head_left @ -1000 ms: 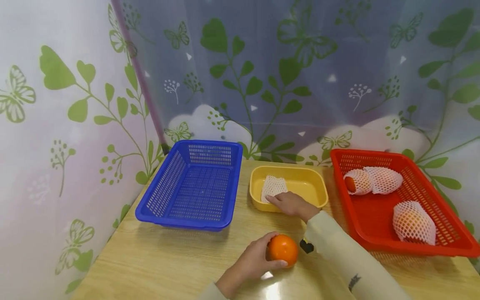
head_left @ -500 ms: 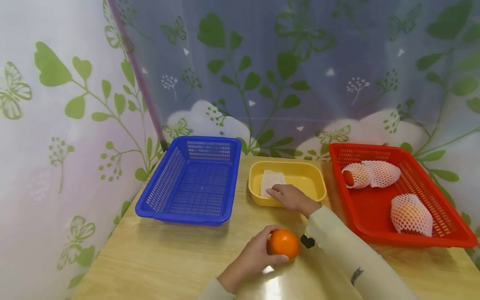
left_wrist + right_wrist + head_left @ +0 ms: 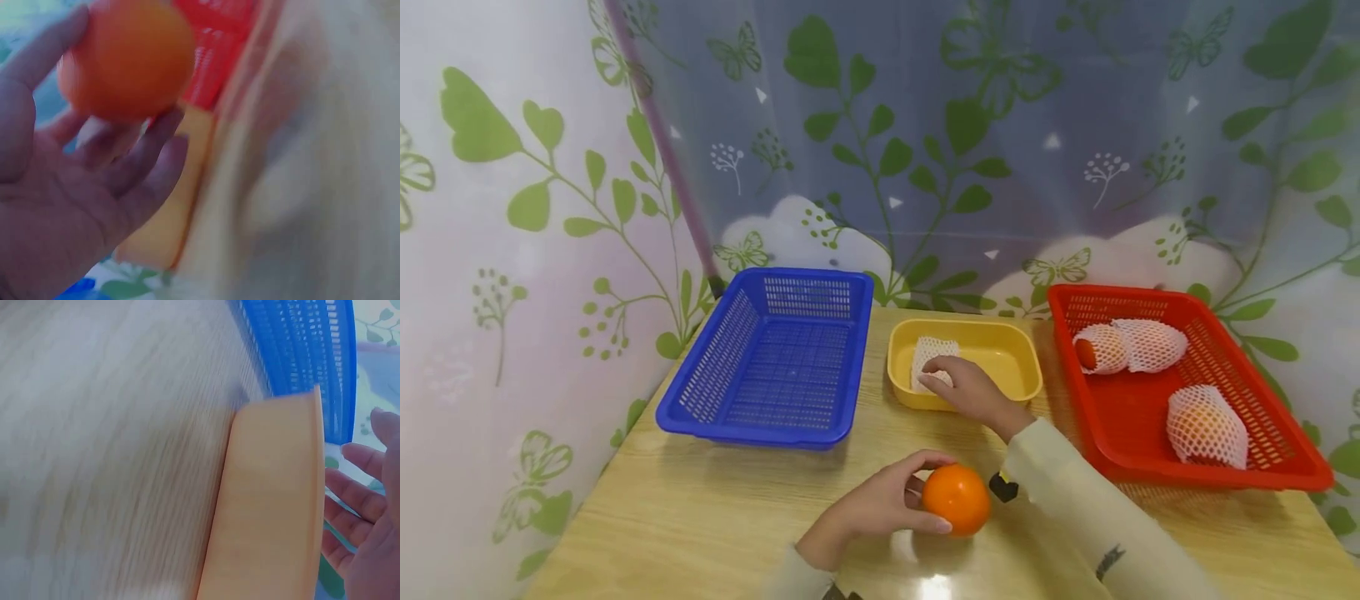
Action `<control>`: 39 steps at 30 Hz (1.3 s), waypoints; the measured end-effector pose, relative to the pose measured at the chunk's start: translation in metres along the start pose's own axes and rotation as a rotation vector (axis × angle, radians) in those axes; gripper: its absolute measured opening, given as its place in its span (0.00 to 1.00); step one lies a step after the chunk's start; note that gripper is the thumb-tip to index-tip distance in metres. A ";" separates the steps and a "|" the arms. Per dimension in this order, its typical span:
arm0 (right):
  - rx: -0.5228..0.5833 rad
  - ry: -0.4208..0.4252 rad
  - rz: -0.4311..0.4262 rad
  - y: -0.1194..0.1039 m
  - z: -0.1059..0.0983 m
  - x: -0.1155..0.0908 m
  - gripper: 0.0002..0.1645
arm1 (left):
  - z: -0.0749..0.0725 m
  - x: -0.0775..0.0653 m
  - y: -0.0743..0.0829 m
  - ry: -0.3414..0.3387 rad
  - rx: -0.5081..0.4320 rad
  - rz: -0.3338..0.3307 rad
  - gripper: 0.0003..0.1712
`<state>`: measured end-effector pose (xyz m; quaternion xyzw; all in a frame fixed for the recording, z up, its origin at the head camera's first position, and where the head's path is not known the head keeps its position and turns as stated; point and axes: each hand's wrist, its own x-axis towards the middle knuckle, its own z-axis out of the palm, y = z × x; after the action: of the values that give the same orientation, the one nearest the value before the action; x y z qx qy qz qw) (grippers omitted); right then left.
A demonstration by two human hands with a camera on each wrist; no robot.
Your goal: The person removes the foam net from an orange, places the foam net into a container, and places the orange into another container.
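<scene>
In the head view my left hand (image 3: 880, 500) grips a smooth, glossy orange (image 3: 957, 500) between thumb and fingers, near the front of the table. The left wrist view has the orange (image 3: 128, 59) pinched at the fingertips, with the palm away from it. My right hand (image 3: 973, 392) hangs over the front rim of a yellow plastic box (image 3: 1003, 362), its fingers loosely bent and holding nothing. Below those fingers a white foam fruit net (image 3: 927, 354) lies in the box's left part, partly hidden by the hand. The right wrist view shows the box's wall (image 3: 265, 500) beside the relaxed fingers.
A blue plastic basket (image 3: 790, 375) stands to the left. On the right is a red basket (image 3: 1120, 433) holding a net-wrapped fruit (image 3: 1206, 425) near its front and two more netted pieces at its back. A printed curtain (image 3: 880, 167) hangs behind the table.
The right hand's fingers have moved up and a little farther over the net. The left hand has drawn the orange slightly toward the body, its fingers spread more.
</scene>
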<state>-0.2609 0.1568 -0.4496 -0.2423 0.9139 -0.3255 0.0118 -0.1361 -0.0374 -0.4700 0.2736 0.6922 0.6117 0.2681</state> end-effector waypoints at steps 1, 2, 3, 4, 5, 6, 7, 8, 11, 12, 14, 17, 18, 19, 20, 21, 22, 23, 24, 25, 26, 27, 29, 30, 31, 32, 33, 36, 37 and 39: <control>0.008 -0.002 -0.003 -0.003 0.002 0.000 0.22 | -0.005 -0.002 0.002 -0.031 -0.010 0.007 0.37; 0.017 -0.001 -0.006 -0.007 0.003 0.000 0.23 | -0.010 -0.005 0.004 -0.060 -0.015 0.018 0.38; 0.021 0.001 -0.011 -0.010 0.005 0.000 0.24 | -0.016 -0.007 0.006 -0.085 -0.015 0.031 0.38; 0.025 0.003 -0.018 -0.014 0.008 0.000 0.26 | -0.020 -0.010 0.008 -0.104 -0.011 0.040 0.39; 0.028 0.004 -0.025 -0.017 0.010 0.001 0.28 | -0.025 -0.012 0.011 -0.126 -0.004 0.055 0.40; 0.026 0.010 -0.040 -0.021 0.014 0.001 0.29 | -0.029 -0.015 0.013 -0.145 0.007 0.077 0.41; 0.022 0.015 -0.053 -0.025 0.017 0.002 0.30 | -0.033 -0.017 0.015 -0.161 0.025 0.104 0.42; 0.017 0.021 -0.071 -0.029 0.020 0.002 0.31 | -0.037 -0.019 0.017 -0.177 0.040 0.131 0.44; 0.023 0.034 -0.119 -0.041 0.029 0.003 0.34 | -0.048 -0.023 0.022 -0.222 0.070 0.234 0.47; 0.035 0.036 -0.128 -0.046 0.032 0.003 0.34 | -0.051 -0.025 0.024 -0.233 0.068 0.265 0.48; 0.070 0.034 -0.128 -0.053 0.037 0.004 0.36 | -0.058 -0.028 0.027 -0.247 0.053 0.315 0.48; 0.135 0.021 -0.105 -0.064 0.043 0.005 0.38 | -0.068 -0.034 0.029 -0.243 -0.012 0.354 0.47; 0.153 0.014 -0.106 -0.068 0.044 0.006 0.39 | -0.072 -0.036 0.030 -0.240 -0.047 0.355 0.47; 0.166 0.004 -0.105 -0.071 0.046 0.006 0.39 | -0.077 -0.040 0.029 -0.230 -0.078 0.357 0.46; 0.171 -0.006 -0.110 -0.073 0.047 0.007 0.39 | -0.081 -0.043 0.029 -0.216 -0.111 0.356 0.46; 0.169 -0.016 -0.116 -0.075 0.049 0.008 0.39 | -0.085 -0.046 0.029 -0.203 -0.143 0.353 0.45; 0.166 -0.026 -0.119 -0.077 0.050 0.008 0.39 | -0.090 -0.050 0.029 -0.189 -0.167 0.351 0.43; 0.155 -0.032 -0.125 -0.078 0.051 0.009 0.38 | -0.094 -0.053 0.030 -0.176 -0.192 0.346 0.42; 0.140 -0.034 -0.129 -0.079 0.052 0.009 0.37 | -0.098 -0.056 0.030 -0.162 -0.209 0.342 0.41; 0.126 -0.035 -0.128 -0.080 0.053 0.009 0.37 | -0.102 -0.059 0.029 -0.141 -0.214 0.339 0.39; 0.110 -0.029 -0.133 -0.080 0.054 0.009 0.36 | -0.105 -0.062 0.030 -0.122 -0.220 0.335 0.38; 0.094 -0.023 -0.135 -0.080 0.055 0.009 0.35 | -0.108 -0.064 0.030 -0.105 -0.227 0.331 0.36; 0.071 -0.011 -0.137 -0.081 0.056 0.010 0.35 | -0.113 -0.068 0.031 -0.068 -0.231 0.338 0.34; 0.059 -0.011 -0.136 -0.082 0.056 0.010 0.36 | -0.116 -0.070 0.032 -0.049 -0.232 0.339 0.34; 0.049 -0.014 -0.136 -0.083 0.056 0.010 0.36 | -0.118 -0.073 0.033 -0.031 -0.236 0.344 0.34; 0.037 -0.019 -0.133 -0.084 0.056 0.010 0.37 | -0.121 -0.074 0.036 -0.015 -0.236 0.350 0.33; 0.028 -0.027 -0.125 -0.085 0.055 0.010 0.38 | -0.124 -0.076 0.039 -0.001 -0.235 0.356 0.33; 0.013 -0.062 -0.091 -0.089 0.053 0.010 0.41 | -0.133 -0.079 0.050 0.044 -0.215 0.370 0.33; 0.006 -0.072 -0.079 -0.090 0.053 0.010 0.42 | -0.136 -0.080 0.055 0.066 -0.205 0.375 0.33; 0.001 -0.090 -0.057 -0.092 0.051 0.010 0.43 | -0.143 -0.081 0.064 0.116 -0.176 0.376 0.32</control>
<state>-0.2203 0.0604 -0.4331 -0.2829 0.9049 -0.3149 0.0437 -0.1767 -0.1878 -0.3885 0.3379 0.5870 0.7238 0.1317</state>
